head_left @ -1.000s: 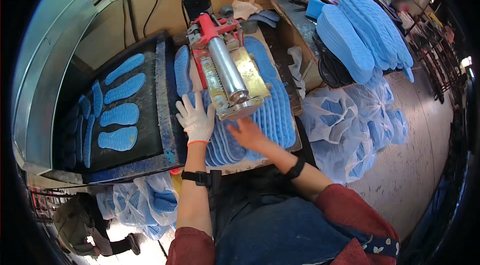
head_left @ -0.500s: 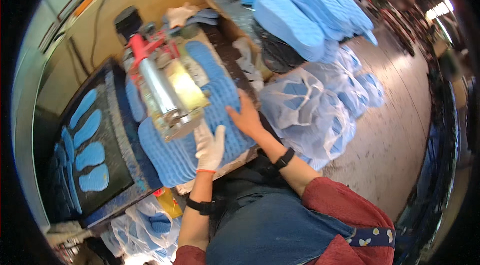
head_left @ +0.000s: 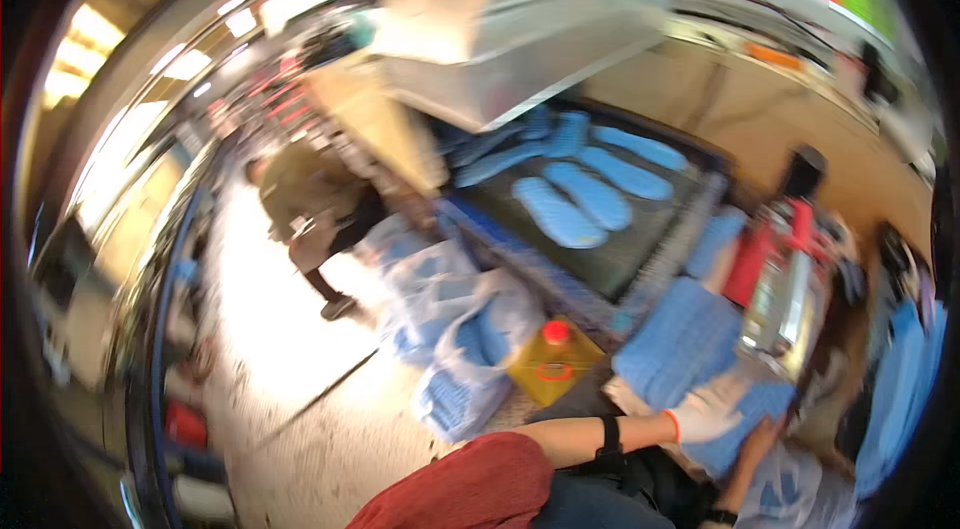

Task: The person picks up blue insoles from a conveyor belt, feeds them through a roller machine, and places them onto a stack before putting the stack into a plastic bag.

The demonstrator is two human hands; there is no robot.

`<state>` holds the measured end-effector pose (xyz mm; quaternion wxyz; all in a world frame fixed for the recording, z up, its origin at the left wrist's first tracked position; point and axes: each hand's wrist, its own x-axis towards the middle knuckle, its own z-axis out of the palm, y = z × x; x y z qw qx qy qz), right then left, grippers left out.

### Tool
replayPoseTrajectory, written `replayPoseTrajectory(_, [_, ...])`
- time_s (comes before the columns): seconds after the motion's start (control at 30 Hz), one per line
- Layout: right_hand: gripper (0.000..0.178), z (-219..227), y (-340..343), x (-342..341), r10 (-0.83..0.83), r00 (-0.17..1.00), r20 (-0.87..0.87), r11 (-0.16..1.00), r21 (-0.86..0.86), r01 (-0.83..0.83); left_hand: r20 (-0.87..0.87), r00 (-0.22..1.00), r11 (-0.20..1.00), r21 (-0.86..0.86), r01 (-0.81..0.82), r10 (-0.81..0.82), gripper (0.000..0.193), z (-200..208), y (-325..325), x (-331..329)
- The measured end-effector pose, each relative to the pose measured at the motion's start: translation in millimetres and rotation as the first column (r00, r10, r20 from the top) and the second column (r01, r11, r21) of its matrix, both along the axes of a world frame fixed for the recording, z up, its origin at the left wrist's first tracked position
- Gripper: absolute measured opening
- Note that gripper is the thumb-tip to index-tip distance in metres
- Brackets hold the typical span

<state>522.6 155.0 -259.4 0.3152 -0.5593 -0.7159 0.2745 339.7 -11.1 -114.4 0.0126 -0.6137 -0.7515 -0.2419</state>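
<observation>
My left hand [head_left: 708,415], in a white glove with an orange cuff, lies on blue ribbed shoe insoles [head_left: 735,444] with its fingers stretched out. Beside it, my bare right hand [head_left: 764,437] is at the right edge of those insoles; its fingers are blurred and partly hidden. More blue insoles lie in a wide stack [head_left: 680,344] just left of my hands. Behind the hands stands a small press-like machine [head_left: 785,304] with a shiny metal cylinder and red parts. Flat blue insoles [head_left: 560,214] lie spread on a dark conveyor belt [head_left: 640,239].
A metal hood [head_left: 520,39] rises over the belt's far end. White plastic bags of blue insoles [head_left: 460,329] stand on the floor near a yellow can [head_left: 555,374] with a red cap. Another person [head_left: 315,194] bends over at the left. More blue pieces [head_left: 900,389] are at the far right.
My view has swung left, bringing the belt, hood, floor bags and other person into sight. My hands now appear at the lower right, still at the insoles and close together.
</observation>
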Motion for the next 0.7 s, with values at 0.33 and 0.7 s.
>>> replayPoseTrajectory(0.33, [0.061, -29, 64, 10, -0.046, 0.995, 0.085, 0.999, 0.029, 0.044, 0.542, 0.79, 0.958, -0.188, -0.218, 0.286, 0.027, 52, -231, -113])
replayPoseTrajectory(0.7, [0.03, 64, -25, -73, 0.003, 0.627, 0.779, 0.975, 0.137, -0.175, -0.383, 0.811, 0.658, -0.753, 0.003, -0.443, 0.075, -135, -280, -215])
